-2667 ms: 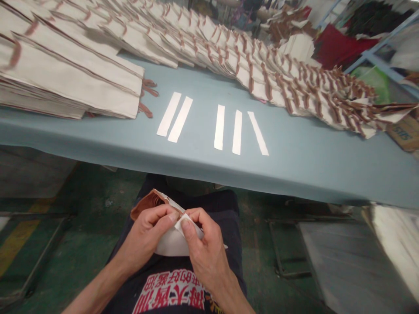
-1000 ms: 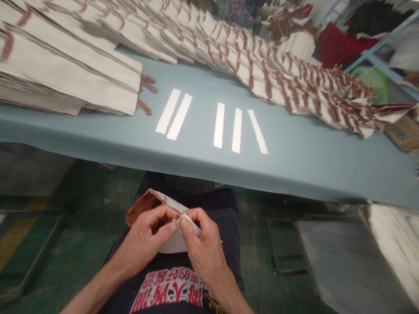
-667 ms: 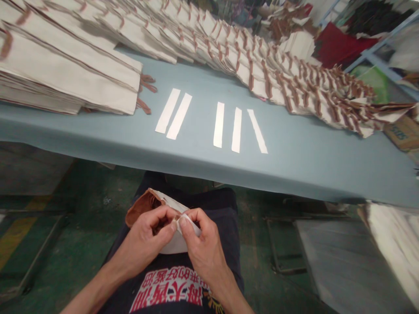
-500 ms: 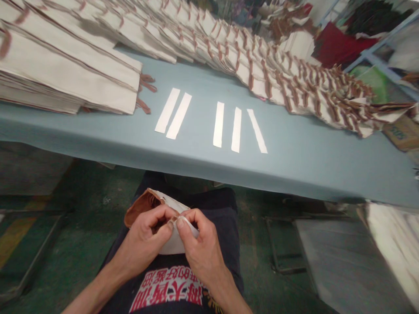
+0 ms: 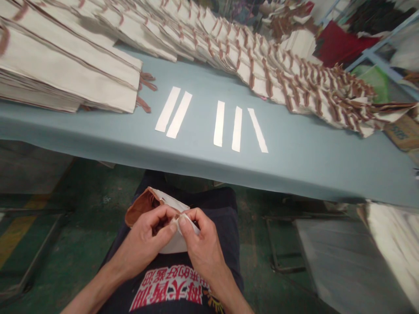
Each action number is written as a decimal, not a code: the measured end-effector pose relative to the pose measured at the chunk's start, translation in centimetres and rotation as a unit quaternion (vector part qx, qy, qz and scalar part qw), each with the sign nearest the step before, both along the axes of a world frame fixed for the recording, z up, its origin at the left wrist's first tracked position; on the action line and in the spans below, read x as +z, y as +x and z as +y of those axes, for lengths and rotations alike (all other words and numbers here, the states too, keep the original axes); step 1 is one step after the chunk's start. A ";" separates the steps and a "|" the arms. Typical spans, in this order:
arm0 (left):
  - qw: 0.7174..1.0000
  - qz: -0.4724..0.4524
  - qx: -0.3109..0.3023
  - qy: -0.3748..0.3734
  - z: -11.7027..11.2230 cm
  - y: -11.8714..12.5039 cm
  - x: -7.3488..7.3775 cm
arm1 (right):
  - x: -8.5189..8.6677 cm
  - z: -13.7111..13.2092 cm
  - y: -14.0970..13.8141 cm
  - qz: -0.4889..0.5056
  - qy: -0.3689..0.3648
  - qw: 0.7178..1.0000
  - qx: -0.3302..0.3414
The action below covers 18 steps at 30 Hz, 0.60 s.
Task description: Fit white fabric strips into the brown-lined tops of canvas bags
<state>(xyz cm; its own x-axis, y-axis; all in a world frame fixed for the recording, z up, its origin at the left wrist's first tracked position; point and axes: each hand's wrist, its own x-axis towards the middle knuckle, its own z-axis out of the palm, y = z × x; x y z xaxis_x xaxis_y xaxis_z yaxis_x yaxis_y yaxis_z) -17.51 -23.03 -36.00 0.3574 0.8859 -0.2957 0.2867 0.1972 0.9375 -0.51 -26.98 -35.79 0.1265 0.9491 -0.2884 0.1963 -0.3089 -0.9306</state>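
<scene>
A white fabric piece with a brown inner side (image 5: 139, 209) rests above my lap, its brown end curling open at the left like a pouch. My left hand (image 5: 152, 240) pinches its edge between thumb and fingers. Close against it, almost fingertip to fingertip, my right hand (image 5: 203, 240) pinches the white part of the same edge. A small bit of white shows between the fingertips; whether it is a fold or a separate strip, I cannot tell. The fingers hide much of the piece's middle.
Five-odd aside, several white strips (image 5: 219, 124) lie on the blue-covered table (image 5: 294, 161). Cream fabric pieces with brown ties (image 5: 68, 74) are stacked at left, and a long overlapping row (image 5: 242, 56) runs along the back. A grey panel (image 5: 347, 261) stands at lower right.
Both hands stay pinched on the fabric edge at almost the same place. The fingertips have shifted very slightly; the strips and stacks have not moved.
</scene>
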 end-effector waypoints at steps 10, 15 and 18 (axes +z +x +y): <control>1.000 0.003 0.001 -0.005 0.0 0.1 0.0 | -0.2 0.0 0.1 0.012 -0.005 1.000 0.003; 1.000 0.013 0.001 -0.008 0.2 0.3 -0.1 | -0.3 0.0 0.1 0.010 -0.016 1.000 0.007; 1.000 0.021 0.003 -0.008 0.2 0.3 -0.2 | -0.4 0.0 0.1 0.012 -0.022 1.000 0.010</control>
<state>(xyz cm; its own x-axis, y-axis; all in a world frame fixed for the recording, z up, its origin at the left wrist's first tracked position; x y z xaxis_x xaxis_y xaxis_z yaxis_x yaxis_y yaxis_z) -17.19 -22.80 -36.17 0.3381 0.8833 -0.3248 0.3246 0.2144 0.9212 -0.42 -27.02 -36.22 0.1010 0.9376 -0.3327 0.1811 -0.3462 -0.9205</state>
